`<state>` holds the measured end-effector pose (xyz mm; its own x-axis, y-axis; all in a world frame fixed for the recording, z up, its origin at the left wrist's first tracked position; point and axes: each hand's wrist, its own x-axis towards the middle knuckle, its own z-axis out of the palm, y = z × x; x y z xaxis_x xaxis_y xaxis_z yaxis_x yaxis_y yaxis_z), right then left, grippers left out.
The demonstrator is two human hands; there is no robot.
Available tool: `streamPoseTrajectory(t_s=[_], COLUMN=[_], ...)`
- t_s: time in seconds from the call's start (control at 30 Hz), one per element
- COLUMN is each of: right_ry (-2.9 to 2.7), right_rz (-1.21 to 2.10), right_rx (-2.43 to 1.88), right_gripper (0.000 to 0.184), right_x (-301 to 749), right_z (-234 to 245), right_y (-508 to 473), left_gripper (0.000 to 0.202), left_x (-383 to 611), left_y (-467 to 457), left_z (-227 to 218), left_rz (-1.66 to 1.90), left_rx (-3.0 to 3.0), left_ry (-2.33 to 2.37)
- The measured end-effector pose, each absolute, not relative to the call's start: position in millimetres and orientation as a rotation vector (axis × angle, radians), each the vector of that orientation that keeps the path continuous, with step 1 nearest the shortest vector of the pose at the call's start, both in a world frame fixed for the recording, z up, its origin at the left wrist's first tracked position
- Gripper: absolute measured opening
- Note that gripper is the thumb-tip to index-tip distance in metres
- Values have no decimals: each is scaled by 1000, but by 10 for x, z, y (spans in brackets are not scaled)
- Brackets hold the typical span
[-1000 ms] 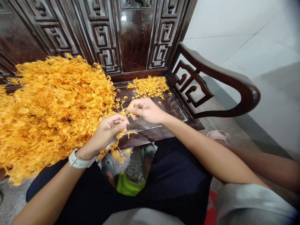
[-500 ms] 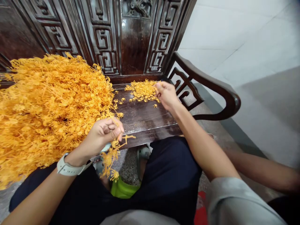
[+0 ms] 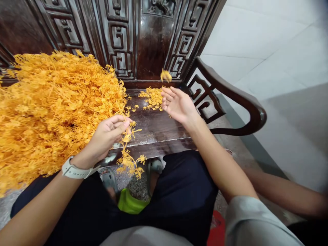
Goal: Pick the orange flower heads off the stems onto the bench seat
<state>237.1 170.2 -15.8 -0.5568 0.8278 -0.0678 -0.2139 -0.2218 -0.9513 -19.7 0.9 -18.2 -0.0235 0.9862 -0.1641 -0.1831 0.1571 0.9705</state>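
Observation:
My left hand [image 3: 112,133] is closed in a pinch on a yellow plastic flower stem [image 3: 129,160], whose branched florets dangle over the bench's front edge. My right hand [image 3: 177,103] is open, palm turned up and fingers apart, above the small pile of loose yellow florets [image 3: 151,97]. Just beyond its fingertips a single yellow floret [image 3: 166,76] is in the air, blurred by motion. A big heap of yellow flower stems [image 3: 64,112] lies to the left of my left hand on the bench.
The dark wooden bench [image 3: 159,128] has a carved back [image 3: 151,51] and a curved armrest [image 3: 238,92] on the right. Something bright green [image 3: 132,203] is on the floor between my legs. Another person's arm [image 3: 284,191] is at the right, and a red object [image 3: 216,229] below it.
My right hand has opened and let go of a floret, which is now airborne behind the pile. My left hand has risen slightly with the stem.

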Motion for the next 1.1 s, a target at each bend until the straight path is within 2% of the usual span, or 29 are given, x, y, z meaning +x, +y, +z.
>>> streamPoseTrajectory(t_s=[0.1, 0.27, 0.47, 0.63, 0.77, 0.9, 1.0, 1.1], right_ry=[-925, -1218, -1872, -2103, -1939, -1792, -1713, -1645], right_rz=[1780, 1844, 1618, 1444, 1555, 1678, 1655, 1610], right_rx=[-1047, -940, -733, -699, -610, -562, -598, -657], right_gripper=[11, 12, 31, 46, 35, 39, 42, 40], right_x=[2313, 2214, 2021, 1889, 1830, 1800, 1741, 1672], right_z=[-253, -254, -179, -210, -227, -195, -211, -242], right_y=[1782, 1529, 1163, 943, 913, 960, 988, 1046], left_gripper=[34, 38, 41, 40, 44, 39, 34, 38], left_x=[-187, -119, -37, -42, -59, -53, -31, -13], left_y=[31, 62, 96, 115, 99, 56, 49, 54], left_z=[-230, -262, -306, -314, -269, -226, -194, -141], left_rz=[1174, 1235, 1376, 1464, 1468, 1405, 1350, 1365], left_rx=[918, 882, 782, 757, 750, 825, 857, 832], left_ry=[1212, 1217, 1200, 1134, 1111, 1101, 1045, 1027])
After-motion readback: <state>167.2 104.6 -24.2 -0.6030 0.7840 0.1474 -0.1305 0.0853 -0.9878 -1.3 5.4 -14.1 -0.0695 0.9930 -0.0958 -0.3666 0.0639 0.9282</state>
